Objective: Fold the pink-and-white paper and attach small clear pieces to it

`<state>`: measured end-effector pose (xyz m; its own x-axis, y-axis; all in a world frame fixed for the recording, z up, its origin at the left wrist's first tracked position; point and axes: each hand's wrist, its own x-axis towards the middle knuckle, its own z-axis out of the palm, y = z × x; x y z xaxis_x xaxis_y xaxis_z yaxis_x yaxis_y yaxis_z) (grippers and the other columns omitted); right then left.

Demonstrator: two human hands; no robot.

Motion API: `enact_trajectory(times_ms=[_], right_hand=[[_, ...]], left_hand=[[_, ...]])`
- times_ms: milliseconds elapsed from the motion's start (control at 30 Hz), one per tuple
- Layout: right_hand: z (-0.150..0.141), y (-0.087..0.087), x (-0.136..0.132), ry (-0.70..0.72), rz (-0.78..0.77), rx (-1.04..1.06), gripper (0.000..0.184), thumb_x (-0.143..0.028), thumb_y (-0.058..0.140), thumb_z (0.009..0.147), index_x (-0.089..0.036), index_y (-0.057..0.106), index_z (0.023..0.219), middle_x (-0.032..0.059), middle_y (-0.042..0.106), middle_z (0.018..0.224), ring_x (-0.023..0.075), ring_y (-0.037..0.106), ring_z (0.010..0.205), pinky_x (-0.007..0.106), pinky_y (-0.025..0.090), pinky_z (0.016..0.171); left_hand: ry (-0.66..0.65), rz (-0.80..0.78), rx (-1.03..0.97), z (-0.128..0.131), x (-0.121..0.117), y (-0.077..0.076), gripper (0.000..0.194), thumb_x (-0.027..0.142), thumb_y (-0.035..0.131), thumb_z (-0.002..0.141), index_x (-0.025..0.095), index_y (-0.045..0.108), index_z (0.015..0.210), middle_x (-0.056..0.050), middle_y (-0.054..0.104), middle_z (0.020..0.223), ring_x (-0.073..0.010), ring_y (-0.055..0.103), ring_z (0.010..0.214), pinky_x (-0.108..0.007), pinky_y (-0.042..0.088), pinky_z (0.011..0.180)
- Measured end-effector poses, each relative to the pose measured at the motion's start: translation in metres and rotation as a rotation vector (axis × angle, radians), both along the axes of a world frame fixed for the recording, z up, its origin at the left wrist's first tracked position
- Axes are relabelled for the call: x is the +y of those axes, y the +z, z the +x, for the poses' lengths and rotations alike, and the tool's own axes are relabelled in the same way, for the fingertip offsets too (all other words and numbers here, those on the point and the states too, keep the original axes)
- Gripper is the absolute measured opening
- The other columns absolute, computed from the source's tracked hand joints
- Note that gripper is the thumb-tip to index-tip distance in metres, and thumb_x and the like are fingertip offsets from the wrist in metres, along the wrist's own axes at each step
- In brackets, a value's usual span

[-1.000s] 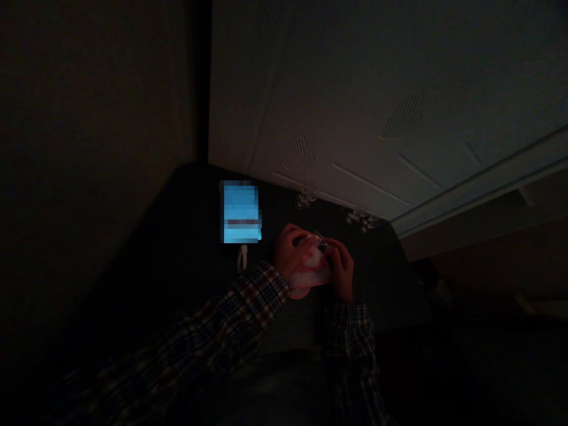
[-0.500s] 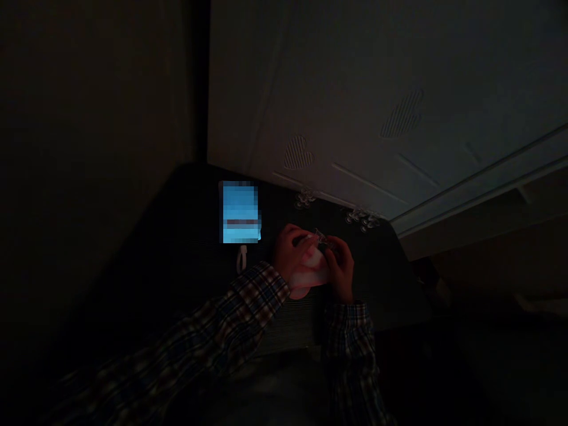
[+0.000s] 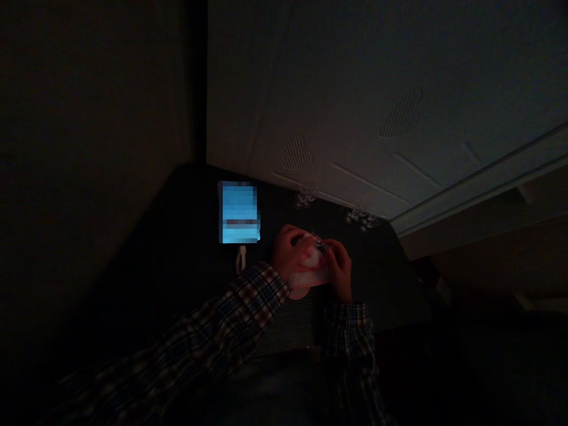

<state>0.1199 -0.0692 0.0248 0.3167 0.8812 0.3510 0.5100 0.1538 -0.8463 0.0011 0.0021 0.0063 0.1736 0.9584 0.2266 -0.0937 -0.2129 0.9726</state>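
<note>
In dim light, my left hand (image 3: pixel 286 254) curls its thumb and index finger together at one end of a small clear, shiny piece (image 3: pixel 320 241). At the piece's other end, my right hand (image 3: pixel 341 263) closes its fingertips on it. Its exact kind is too dark to make out. Just below the fingers lies a soft-looking pink-and-white thing (image 3: pixel 314 275), lit reddish, with a rounded pink edge toward me. My hands cover part of it, and whether they touch it I cannot tell.
A phone-like device with a glowing blue screen (image 3: pixel 239 213) lies left on the dark table (image 3: pixel 199 272), a pale strap loop (image 3: pixel 240 259) below it. Two clusters of small shiny pieces (image 3: pixel 304 197) (image 3: pixel 361 219) lie along the back, against a pale panel with striped hearts (image 3: pixel 297 152).
My fingers have shifted slightly around the clear piece, which now sits flatter and lower between them. The right hand has moved a little left. The rest stays in place.
</note>
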Motion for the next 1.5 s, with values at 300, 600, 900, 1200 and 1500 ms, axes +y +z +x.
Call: enact_trajectory(times_ms=[300,600,900,1200,1500], right_hand=[[0.0009,-0.0025,0.0012,-0.028,0.055,-0.016,0.024,-0.027,0.048,0.079,-0.021,0.053,0.102,0.0036,0.055,0.095,0.0158,0.052,0.085,0.03,0.043,0.074],[0.0019,-0.0022,-0.0002,0.018,0.057,-0.021,0.019,-0.027,0.047,0.08,-0.021,0.054,0.097,0.004,0.053,0.095,0.0171,0.051,0.09,0.031,0.043,0.076],[0.002,-0.0007,-0.0004,-0.022,0.012,-0.009,0.026,-0.031,0.034,0.087,-0.021,0.053,0.102,0.0028,0.054,0.091,0.0136,0.051,0.079,0.027,0.04,0.072],[0.0051,-0.0064,0.0002,-0.057,0.092,0.107,0.027,-0.03,0.046,0.082,-0.023,0.047,0.108,0.0015,0.05,0.087,0.012,0.049,0.074,0.023,0.041,0.062],[0.0062,-0.0074,0.0017,-0.021,0.034,0.009,0.027,-0.028,0.049,0.08,-0.021,0.051,0.105,0.0049,0.055,0.099,0.0161,0.052,0.091,0.03,0.042,0.078]], left_hand=[[0.0,-0.009,-0.022,0.0,-0.002,0.0015,0.016,0.034,0.057,0.07,0.019,0.062,0.071,-0.001,0.052,0.082,-0.0135,0.053,0.079,-0.027,0.045,0.071],[-0.004,-0.004,-0.025,0.0004,-0.0008,-0.0008,0.015,0.033,0.057,0.07,0.019,0.062,0.071,-0.001,0.053,0.08,-0.0133,0.053,0.079,-0.027,0.044,0.071],[-0.004,0.003,-0.005,0.0004,-0.0006,0.0009,0.013,0.031,0.057,0.07,0.019,0.063,0.071,-0.001,0.053,0.082,-0.0138,0.053,0.08,-0.027,0.045,0.072],[0.0,0.004,-0.009,0.0012,-0.0002,-0.0029,0.019,0.036,0.056,0.071,0.018,0.063,0.073,-0.002,0.053,0.082,-0.0134,0.054,0.08,-0.027,0.045,0.072],[0.036,-0.002,-0.05,0.0012,-0.0003,-0.001,0.018,0.034,0.057,0.072,0.018,0.063,0.074,-0.002,0.054,0.083,-0.0131,0.054,0.08,-0.026,0.045,0.072]])
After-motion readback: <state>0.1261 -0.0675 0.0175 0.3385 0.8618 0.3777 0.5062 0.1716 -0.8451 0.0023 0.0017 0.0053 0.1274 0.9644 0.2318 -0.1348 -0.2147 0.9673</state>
